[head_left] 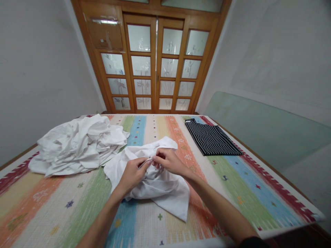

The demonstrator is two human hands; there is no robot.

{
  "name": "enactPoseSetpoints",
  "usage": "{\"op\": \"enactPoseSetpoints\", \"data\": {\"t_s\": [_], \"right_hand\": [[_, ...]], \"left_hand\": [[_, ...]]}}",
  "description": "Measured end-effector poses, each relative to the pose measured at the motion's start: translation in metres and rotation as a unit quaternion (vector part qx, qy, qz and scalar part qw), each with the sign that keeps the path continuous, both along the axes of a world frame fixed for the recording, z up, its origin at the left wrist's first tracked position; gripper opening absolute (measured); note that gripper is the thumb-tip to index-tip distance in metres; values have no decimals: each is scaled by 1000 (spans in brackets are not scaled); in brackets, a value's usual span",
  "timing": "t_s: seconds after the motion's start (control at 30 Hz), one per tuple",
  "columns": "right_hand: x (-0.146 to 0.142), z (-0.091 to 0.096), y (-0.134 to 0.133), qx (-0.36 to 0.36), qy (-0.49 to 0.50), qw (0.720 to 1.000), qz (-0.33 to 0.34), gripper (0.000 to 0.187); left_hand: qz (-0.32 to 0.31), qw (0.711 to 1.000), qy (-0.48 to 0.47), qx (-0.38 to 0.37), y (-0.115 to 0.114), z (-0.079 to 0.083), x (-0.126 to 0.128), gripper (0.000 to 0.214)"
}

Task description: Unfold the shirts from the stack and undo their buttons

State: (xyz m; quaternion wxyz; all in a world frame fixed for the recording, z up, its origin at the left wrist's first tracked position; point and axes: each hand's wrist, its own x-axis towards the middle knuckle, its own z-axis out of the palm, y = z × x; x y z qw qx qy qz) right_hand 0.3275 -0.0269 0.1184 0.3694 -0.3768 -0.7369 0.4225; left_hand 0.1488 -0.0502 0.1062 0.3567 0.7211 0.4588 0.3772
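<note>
A crumpled white garment (pixel 165 191) lies on the striped, many-coloured cloth (pixel 248 186) in front of me. My left hand (pixel 133 174) is closed on a fold of it near its middle. My right hand (pixel 168 161) pinches the same fold from the other side, fingertips almost touching those of the left. Both forearms reach in from the bottom edge.
A heap of white clothes (pixel 77 144) sits at the left. A folded dark garment with thin white stripes (pixel 210 137) lies at the far right. Behind the surface stands a wooden double door with frosted panes (pixel 155 62). The surface's right edge (pixel 297 203) drops off.
</note>
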Motion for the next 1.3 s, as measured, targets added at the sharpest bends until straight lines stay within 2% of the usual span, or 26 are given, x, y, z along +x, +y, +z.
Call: {"op": "enactPoseSetpoints", "data": {"t_s": [0.2, 0.47, 0.53, 0.63, 0.73, 0.8, 0.9, 0.97, 1.03, 1.13, 1.17, 1.2, 1.3], "right_hand": [[3, -11, 3, -23, 12, 999, -29, 23], [-2, -31, 2, -42, 12, 999, 3, 26], [-5, -36, 1, 4, -20, 999, -29, 26], [-6, -44, 6, 100, -79, 985, -119, 22], [4, -43, 19, 128, -74, 971, -188, 21], [16, -33, 30, 119, -24, 961, -248, 21], [41, -12, 47, 108, 89, 927, -349, 20], [61, 2, 57, 118, 170, 891, -403, 21], [85, 12, 66, 145, 236, 843, -461, 23], [125, 15, 76, 200, 254, 765, -558, 26], [136, 13, 78, 200, 238, 764, -565, 26], [145, 8, 80, 187, 217, 784, -551, 27], [146, -16, 78, 105, 129, 886, -433, 34]], "left_hand": [[22, 998, -50, 19, -2, -5, 4, 31], [43, 997, -60, 20, -8, -16, 4, 28], [38, 998, -56, 18, -10, -16, 4, 29], [1, 999, -39, 23, -17, -9, 3, 30], [-8, 999, -10, 39, -20, 4, -7, 28], [45, 997, -8, 60, -19, 12, -21, 27], [192, 976, -30, 104, -12, 20, -45, 27], [302, 941, -56, 142, -8, 22, -61, 28], [398, 896, -90, 175, -5, 21, -78, 28], [506, 830, -134, 194, -2, 17, -105, 27], [523, 820, -137, 187, -2, 15, -114, 27], [517, 830, -130, 165, -1, 12, -122, 29], [408, 909, -56, 67, -2, -6, -128, 44]]}}
